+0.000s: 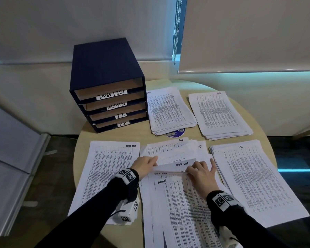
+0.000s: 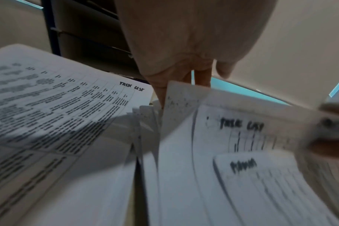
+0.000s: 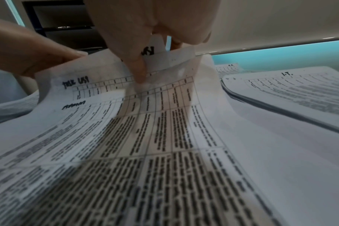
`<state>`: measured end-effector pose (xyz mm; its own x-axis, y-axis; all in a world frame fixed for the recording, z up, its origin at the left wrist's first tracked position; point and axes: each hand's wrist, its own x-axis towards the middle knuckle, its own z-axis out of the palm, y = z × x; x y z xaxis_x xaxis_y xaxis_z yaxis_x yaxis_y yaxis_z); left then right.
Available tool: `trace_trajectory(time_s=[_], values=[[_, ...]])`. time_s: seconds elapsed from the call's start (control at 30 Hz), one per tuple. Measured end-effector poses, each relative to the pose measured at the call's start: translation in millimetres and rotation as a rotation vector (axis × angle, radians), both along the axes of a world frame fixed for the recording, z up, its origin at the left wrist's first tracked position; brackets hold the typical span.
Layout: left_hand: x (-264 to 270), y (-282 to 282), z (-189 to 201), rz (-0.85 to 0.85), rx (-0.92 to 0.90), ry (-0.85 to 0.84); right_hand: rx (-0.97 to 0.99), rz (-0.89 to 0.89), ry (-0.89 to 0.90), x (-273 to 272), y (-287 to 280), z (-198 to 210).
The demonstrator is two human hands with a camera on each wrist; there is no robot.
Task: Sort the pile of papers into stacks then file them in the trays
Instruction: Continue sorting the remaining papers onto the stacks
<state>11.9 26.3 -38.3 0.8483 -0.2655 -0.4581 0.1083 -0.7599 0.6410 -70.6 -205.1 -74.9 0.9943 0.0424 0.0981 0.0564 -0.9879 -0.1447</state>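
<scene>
Sorting is the step in hand: you are working through the loose, fanned pile of white printed sheets in the near middle of the round pale wooden tabletop, and filing has not begun. Your left hand pinches the left edge of a lifted white sheet headed TASK LIST, and your right hand pinches its right part, thumb on top and fingers curled beneath, with one finger stretched out toward the right. The sheet is curled up off the pile; under it lie another sheet headed TASK LIST and one headed ADMIN.

Four sorted stacks ring the pile: the flat white stack marked TASK LIST at near left, the white stack marked I.T. at near right, the white stack marked H.R. at far right, and a white stack at far middle whose heading is too small to read with certainty. The dark blue four-tray cabinet stands at far left, its trays labelled TASK LIST, ADMIN, I.T. and H.R., and they look bare inside.

Judging by the heading, the next move calls for you to free this single sheet without dragging its neighbours, carry it left and lay it square on the near-left stack. Let your right hand go first, so the left can swing it over.
</scene>
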Motion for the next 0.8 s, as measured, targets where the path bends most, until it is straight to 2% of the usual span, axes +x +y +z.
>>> trace_trajectory(time_s=[0.3,0.43,0.53,0.6,0.7,0.77,0.8], values=[[15.1,-1.3,11.7,-0.199,0.12,-0.228,0.035,-0.022,0.087,6.5,-0.6,15.3],[14.7,-1.3,19.4,-0.296,-0.046,-0.134,0.01,0.016,0.102,15.4,3.5,27.3],[15.2,3.2,21.2,-0.173,-0.139,-0.056,0.012,0.017,0.135,19.5,3.5,30.0],[13.3,9.6,22.4,-0.065,-0.146,0.002,0.025,-0.019,0.19,20.4,1.9,30.4],[8.0,20.7,23.2,-0.112,-0.086,0.071,0.097,-0.047,0.205,22.1,-2.2,32.7],[4.8,23.6,19.7,-0.146,0.005,0.028,0.1,-0.056,0.132,21.1,-2.4,31.5],[3.2,22.8,19.0,-0.134,0.019,0.003,0.088,-0.075,0.041,19.2,-0.8,30.6]])
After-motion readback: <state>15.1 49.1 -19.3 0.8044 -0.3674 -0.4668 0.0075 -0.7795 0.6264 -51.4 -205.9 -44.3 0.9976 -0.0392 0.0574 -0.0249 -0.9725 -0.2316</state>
